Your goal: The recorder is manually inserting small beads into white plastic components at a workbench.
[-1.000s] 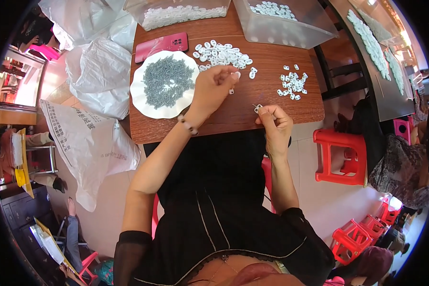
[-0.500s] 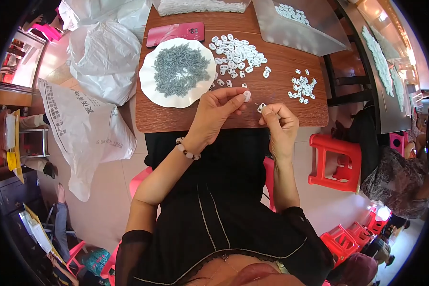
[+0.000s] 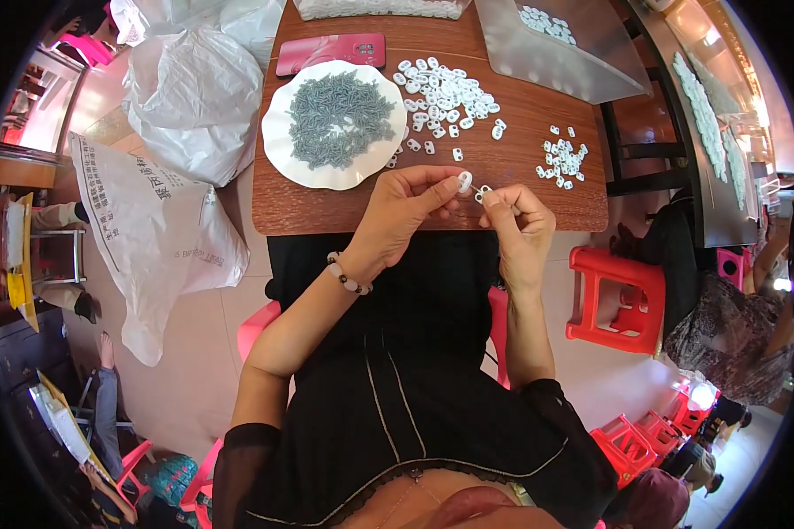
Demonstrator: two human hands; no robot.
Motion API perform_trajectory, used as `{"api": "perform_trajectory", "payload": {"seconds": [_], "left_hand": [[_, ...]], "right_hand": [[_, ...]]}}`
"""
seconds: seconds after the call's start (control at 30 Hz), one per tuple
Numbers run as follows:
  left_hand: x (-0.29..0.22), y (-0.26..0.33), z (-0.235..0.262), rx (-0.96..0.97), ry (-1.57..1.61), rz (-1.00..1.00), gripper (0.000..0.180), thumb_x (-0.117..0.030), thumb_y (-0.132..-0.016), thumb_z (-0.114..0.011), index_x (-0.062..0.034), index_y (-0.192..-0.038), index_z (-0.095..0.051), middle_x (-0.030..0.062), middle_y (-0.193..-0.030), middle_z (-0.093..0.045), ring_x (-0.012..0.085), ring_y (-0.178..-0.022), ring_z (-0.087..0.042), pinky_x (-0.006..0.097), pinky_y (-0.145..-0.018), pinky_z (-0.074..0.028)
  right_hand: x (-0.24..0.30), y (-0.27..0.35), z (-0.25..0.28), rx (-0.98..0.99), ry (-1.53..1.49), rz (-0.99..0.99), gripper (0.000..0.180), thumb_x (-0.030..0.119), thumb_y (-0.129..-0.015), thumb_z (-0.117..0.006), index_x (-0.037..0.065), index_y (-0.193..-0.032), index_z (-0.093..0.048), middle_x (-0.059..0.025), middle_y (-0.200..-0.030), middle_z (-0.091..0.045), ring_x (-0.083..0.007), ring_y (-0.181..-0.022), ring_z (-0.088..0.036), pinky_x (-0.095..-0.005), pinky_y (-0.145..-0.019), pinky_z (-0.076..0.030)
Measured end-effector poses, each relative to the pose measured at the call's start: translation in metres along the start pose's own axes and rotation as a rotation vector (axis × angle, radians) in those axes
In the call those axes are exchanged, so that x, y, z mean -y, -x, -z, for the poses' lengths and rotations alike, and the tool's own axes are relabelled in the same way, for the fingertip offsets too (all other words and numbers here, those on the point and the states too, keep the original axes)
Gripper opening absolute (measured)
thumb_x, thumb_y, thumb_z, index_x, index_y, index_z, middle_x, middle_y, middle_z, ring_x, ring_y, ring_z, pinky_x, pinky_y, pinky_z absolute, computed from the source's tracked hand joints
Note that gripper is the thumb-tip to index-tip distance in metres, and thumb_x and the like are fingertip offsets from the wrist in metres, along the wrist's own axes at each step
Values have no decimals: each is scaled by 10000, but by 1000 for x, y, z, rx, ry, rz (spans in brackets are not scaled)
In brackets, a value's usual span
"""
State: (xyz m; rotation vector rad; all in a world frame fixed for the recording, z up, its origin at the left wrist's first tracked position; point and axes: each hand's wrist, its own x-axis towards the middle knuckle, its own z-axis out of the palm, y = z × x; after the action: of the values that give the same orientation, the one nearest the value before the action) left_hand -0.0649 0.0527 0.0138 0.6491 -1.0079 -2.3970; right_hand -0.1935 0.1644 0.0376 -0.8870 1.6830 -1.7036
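Note:
Above the table's near edge, my left hand (image 3: pixel 404 212) pinches a small white oval plastic piece (image 3: pixel 465 182) between thumb and fingertips. Close to its right, my right hand (image 3: pixel 522 227) is closed on a second small white two-holed piece (image 3: pixel 482 193). A thin pin-like tip points from the right hand's piece toward the left one; whether it enters a hole is too small to tell. Beyond my left hand stands a white scalloped plate (image 3: pixel 278 145) heaped with grey-blue slender plastic bits (image 3: pixel 335 115). A loose pile of white two-holed pieces (image 3: pixel 450 93) lies right of it.
A smaller group of white pieces (image 3: pixel 563 161) lies at the table's right. A pink phone (image 3: pixel 326 55) is behind the plate. A translucent bin (image 3: pixel 556 66) stands at the back right. White sacks (image 3: pixel 190 115) are on the left, a red stool (image 3: pixel 617 300) on the right.
My hands have brought the two white pieces closer together. The piece in my left hand has turned so more of its face shows. The whole view has shifted slightly.

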Motion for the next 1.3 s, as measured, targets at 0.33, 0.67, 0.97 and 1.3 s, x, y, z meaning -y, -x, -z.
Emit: {"api": "perform_trajectory", "payload": {"seconds": [0.33,0.67,0.97,1.3], "left_hand": [[2,1,-6,-47,-136,-82,246,-148,-890,-683,-3,-1090,-676,15,-875,-683,57,-736,-595,187,-673,-490],[3,2,-6,-68,-228,-141,227,-151,-891,-686,6,-1054,-688,21,-863,-684,34,-746,-586,180,-647,-474],[1,3,-6,-47,-158,-67,262,-170,-890,-688,5,-1085,-676,18,-861,-678,56,-735,-587,191,-673,-478],[5,4,-7,-64,-209,-113,237,-149,-894,-680,13,-1066,-679,39,-868,-691,50,-726,-597,187,-653,-492]], "right_hand": [[-6,1,4,-9,63,13,135,65,-895,-639,13,-772,-621,33,-644,-585,-6,-593,-484,-173,-561,-378],[-5,2,4,-10,80,4,126,61,-882,-645,12,-768,-625,41,-638,-575,-1,-585,-464,-172,-549,-357],[-2,4,2,-19,85,3,134,71,-882,-649,14,-763,-628,41,-622,-573,-1,-581,-464,-175,-549,-359],[-9,4,2,-28,140,51,132,61,-871,-654,9,-753,-627,47,-616,-566,-4,-577,-455,-182,-540,-355]]}}
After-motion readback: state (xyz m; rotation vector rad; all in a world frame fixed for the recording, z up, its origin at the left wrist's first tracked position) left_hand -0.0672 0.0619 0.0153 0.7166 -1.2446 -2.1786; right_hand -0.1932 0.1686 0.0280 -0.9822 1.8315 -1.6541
